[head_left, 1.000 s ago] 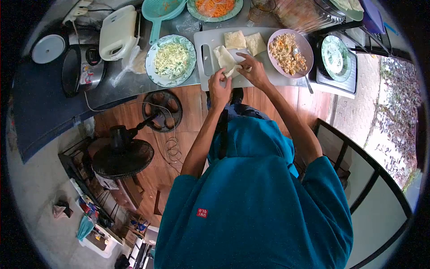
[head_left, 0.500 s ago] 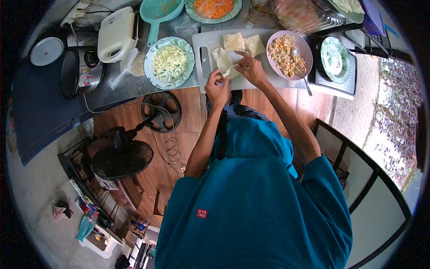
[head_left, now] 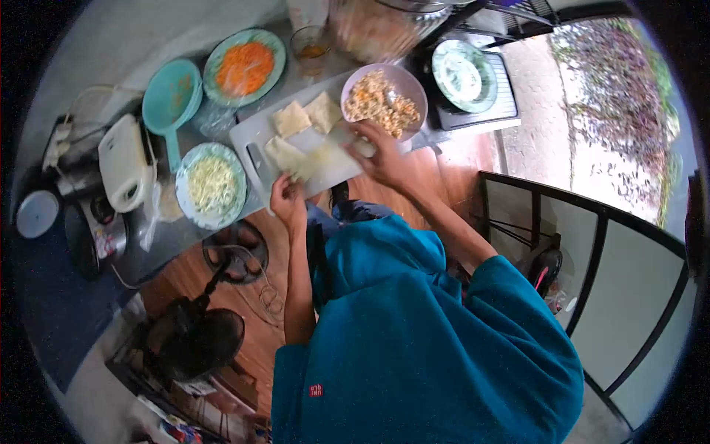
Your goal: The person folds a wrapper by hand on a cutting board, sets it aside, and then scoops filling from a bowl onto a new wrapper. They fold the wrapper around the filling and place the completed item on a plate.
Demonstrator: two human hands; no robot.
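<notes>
On the white cutting board [head_left: 248,133], a folded pale wrapper [head_left: 287,157] lies in front of two square folded parcels [head_left: 291,119]. My left hand [head_left: 288,203] is at the board's near edge, fingers curled together just below the wrapper; what they pinch, if anything, is hidden. Blurred by motion, my right hand [head_left: 381,155] hovers over the board's right end, its fingers closed around something pale that I cannot make out. Close beyond it is a pink bowl [head_left: 419,92] of chopped orange-and-white filling with a spoon in it.
Left of the board stand a plate of shredded cabbage [head_left: 212,185], a green strainer [head_left: 170,96] and a plate of grated carrot [head_left: 248,68]. A glass [head_left: 310,52] is behind the board. To the right, a green-patterned plate [head_left: 464,74] sits on a tray. A fan [head_left: 200,344] stands below.
My hands have come apart: the right has moved toward the bowl, the left sits at the board's near edge. The wrapper now lies on the board. The view has turned and shifted.
</notes>
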